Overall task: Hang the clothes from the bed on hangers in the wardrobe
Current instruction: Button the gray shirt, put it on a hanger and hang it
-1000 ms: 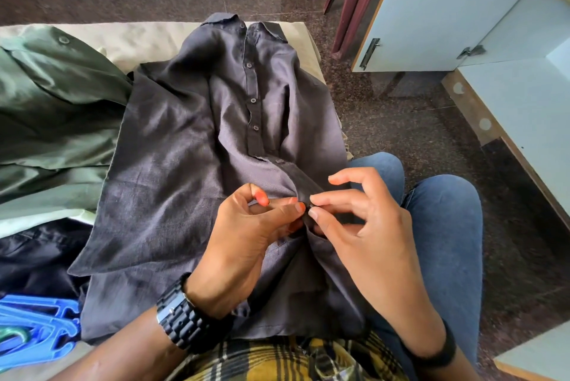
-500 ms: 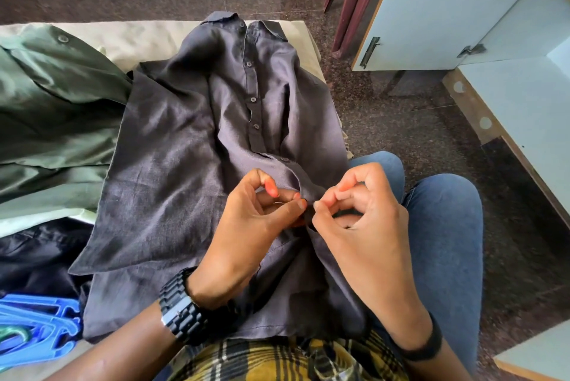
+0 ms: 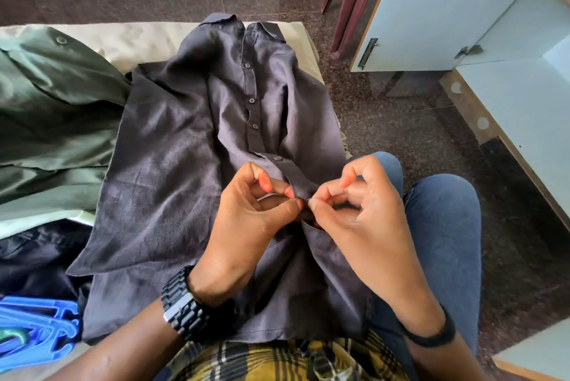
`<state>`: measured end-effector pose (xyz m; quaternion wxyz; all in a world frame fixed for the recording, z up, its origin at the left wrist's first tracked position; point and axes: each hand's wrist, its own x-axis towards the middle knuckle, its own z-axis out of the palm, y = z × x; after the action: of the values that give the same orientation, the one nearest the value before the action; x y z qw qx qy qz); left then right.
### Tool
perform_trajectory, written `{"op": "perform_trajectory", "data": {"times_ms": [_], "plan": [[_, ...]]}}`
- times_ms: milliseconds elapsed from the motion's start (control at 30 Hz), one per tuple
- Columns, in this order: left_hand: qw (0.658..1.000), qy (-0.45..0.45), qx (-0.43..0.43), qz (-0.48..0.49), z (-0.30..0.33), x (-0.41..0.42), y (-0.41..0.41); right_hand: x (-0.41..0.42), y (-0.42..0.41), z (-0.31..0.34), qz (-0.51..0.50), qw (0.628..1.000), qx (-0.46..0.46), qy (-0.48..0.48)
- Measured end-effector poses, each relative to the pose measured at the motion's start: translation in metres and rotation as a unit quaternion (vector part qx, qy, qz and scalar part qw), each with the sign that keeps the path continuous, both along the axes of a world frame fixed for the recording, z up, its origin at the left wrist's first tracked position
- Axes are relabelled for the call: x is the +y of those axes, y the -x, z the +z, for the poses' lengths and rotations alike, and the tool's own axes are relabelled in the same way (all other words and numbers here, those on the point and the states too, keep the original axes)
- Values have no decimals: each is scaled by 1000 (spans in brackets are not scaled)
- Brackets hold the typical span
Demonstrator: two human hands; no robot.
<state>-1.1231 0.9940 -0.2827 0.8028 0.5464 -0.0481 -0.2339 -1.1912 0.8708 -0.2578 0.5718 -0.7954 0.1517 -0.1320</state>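
A dark grey button-up shirt (image 3: 172,171) lies front-up on the bed, collar away from me, its hem over my lap. My left hand (image 3: 246,220) pinches the shirt's placket between thumb and fingers near the lower buttons. My right hand (image 3: 357,220) pinches the opposite edge of the placket at the same spot, fingers curled. The two hands' fingertips meet over the placket. The upper buttons look fastened. Blue plastic hangers (image 3: 34,331) lie at the lower left. The pale blue wardrobe (image 3: 521,109) stands open at the right.
A green garment (image 3: 52,109) lies on the bed to the left, and a black garment (image 3: 34,254) sits below it. A dark red chair (image 3: 354,1) stands on the speckled dark floor beside the wardrobe door (image 3: 431,7). My knees in blue jeans (image 3: 444,226) are at the right.
My right hand's fingers have curled in tighter on the placket, and both hands have shifted slightly away from me along it. The shirt has barely moved.
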Motion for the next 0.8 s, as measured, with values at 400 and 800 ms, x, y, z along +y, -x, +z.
{"op": "perform_trajectory", "data": {"times_ms": [400, 800], "plan": [[996, -10, 27, -81, -5, -9, -12, -18, -6, -1, 1, 991, 108, -74], [809, -389, -231, -376, -13, 19, -18, -49, 29, 12, 225, 916, 315, 108]]}}
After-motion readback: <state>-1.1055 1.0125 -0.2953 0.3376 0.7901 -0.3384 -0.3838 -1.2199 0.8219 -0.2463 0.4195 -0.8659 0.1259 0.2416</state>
